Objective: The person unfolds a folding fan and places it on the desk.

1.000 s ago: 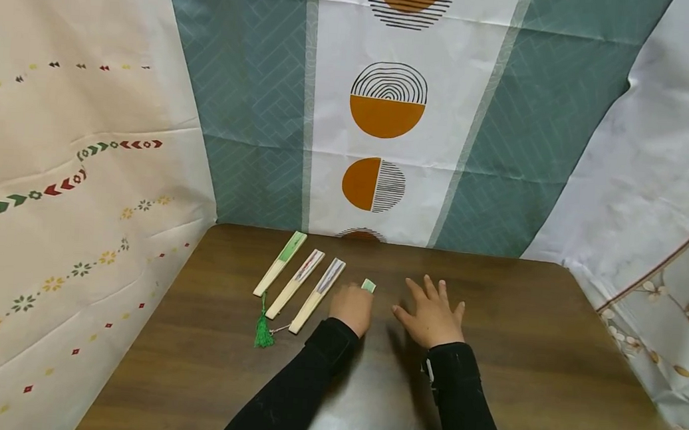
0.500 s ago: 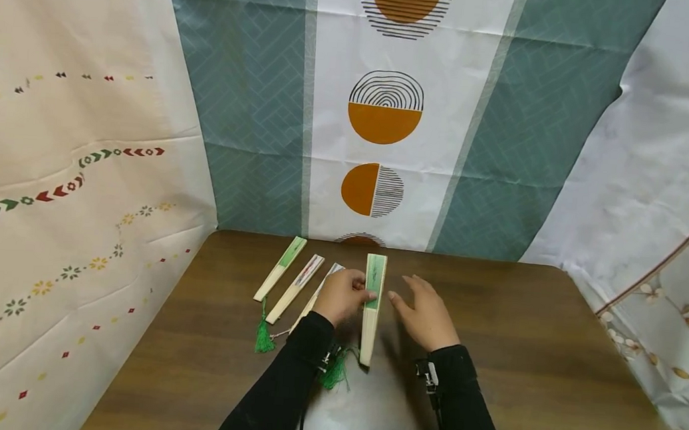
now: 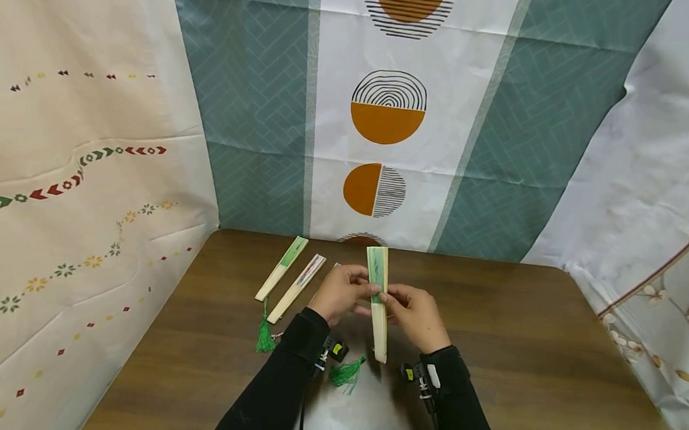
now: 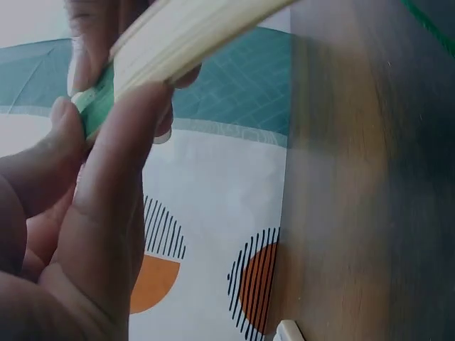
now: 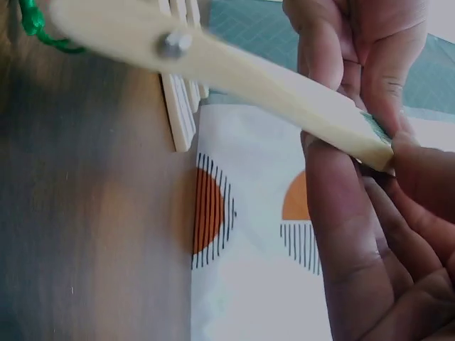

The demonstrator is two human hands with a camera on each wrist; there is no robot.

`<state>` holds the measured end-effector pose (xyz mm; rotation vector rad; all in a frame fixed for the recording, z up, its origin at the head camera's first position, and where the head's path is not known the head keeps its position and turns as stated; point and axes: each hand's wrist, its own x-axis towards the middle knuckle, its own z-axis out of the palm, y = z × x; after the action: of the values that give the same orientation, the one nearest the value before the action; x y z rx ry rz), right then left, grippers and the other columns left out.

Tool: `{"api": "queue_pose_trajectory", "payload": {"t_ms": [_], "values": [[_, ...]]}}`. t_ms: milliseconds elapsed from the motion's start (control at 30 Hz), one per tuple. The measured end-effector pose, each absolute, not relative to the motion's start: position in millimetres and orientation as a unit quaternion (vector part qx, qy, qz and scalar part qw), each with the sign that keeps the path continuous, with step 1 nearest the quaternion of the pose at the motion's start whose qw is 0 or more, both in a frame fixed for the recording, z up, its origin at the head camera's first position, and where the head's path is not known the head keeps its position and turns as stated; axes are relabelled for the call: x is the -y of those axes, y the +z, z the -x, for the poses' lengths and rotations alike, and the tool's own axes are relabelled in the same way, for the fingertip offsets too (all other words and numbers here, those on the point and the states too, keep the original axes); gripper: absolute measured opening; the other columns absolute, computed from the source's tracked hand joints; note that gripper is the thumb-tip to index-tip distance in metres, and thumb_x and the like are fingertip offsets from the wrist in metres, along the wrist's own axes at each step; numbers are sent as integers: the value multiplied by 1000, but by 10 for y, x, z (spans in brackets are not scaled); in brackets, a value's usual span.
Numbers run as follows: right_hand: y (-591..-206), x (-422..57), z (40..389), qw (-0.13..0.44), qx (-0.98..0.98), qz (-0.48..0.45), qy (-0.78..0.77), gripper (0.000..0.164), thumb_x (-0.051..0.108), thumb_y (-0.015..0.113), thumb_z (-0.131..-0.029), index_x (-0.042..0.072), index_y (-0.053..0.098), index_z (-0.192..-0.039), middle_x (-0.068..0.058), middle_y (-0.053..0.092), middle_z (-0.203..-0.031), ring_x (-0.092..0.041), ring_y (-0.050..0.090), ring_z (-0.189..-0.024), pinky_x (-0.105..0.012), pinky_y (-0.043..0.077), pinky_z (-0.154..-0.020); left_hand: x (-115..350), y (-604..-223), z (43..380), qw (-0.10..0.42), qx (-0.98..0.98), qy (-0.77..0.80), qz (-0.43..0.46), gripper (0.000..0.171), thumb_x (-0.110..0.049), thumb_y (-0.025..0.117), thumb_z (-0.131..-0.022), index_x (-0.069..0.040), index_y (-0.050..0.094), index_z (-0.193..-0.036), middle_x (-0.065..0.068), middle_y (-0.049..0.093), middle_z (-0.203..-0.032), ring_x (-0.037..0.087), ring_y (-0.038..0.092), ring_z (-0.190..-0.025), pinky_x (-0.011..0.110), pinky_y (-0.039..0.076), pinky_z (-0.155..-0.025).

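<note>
A folded hand fan (image 3: 379, 331) with pale ribs and green cloth is held up over the table, its green end pointing away. My left hand (image 3: 339, 291) pinches its left edge between thumb and fingers. From the other side my right hand (image 3: 424, 317) pinches it at about the same height, thumb on top. A green tassel (image 3: 347, 374) hangs from the fan's near end. In the right wrist view the fan's rivet (image 5: 175, 44) shows close to the camera. The fan's far tip is hidden behind the fingers in both wrist views.
On the brown table (image 3: 520, 360) to the left lie a green folded fan (image 3: 281, 269) and a white patterned one (image 3: 296, 288). A third is mostly covered by my left hand. Another green tassel (image 3: 265, 336) lies near them. A teal and white cloth (image 3: 254, 135) hangs behind.
The left hand has lifted the fan off the table and drawn it upright into view. The right hand has moved left from beside it and now grips it too.
</note>
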<state>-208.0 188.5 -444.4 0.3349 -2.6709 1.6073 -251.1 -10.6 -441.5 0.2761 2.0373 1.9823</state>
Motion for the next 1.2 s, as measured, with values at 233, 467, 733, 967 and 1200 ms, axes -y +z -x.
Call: {"api": "queue_pose_trajectory", "payload": {"t_ms": [233,467,733,967,1200], "values": [[-4450,-1861,2086,33,848,-52,526,19,10,71,-114,-6,76,-121,-25,84,-107,-27,84,-84,-45,75,-77,60,-4435,2498,114,-694,705,-89,9,3,72,-109,8,75,-115,7,72,-96,18,80,-89,48,76,-79],[-4427,-1872,2104,29,846,-38,530,17,9,71,-113,-7,74,-118,-24,84,-102,-23,83,-81,-48,75,-78,37,-4425,2511,117,-688,711,-86,9,4,69,-110,9,72,-116,7,70,-97,17,78,-91,50,76,-82],[-4419,-1884,2113,21,832,-24,554,16,8,70,-114,-8,71,-116,-22,83,-99,-16,81,-82,-44,75,-78,47,-4428,2530,113,-680,721,-68,16,5,69,-110,8,76,-124,10,74,-101,18,81,-94,48,76,-80],[-4415,-1886,2125,19,812,-14,584,17,6,69,-114,-10,70,-120,-21,82,-104,-7,76,-81,-34,74,-75,74,-4433,2541,114,-672,729,-63,21,5,68,-111,9,76,-129,9,72,-102,18,82,-92,46,76,-78],[-4382,-1921,2122,17,778,12,628,22,4,71,-112,-13,68,-125,-13,83,-100,-4,75,-81,-22,70,-72,105,-4433,2566,114,-656,744,-52,24,5,68,-111,7,75,-134,9,69,-105,16,80,-89,42,76,-76]]}}
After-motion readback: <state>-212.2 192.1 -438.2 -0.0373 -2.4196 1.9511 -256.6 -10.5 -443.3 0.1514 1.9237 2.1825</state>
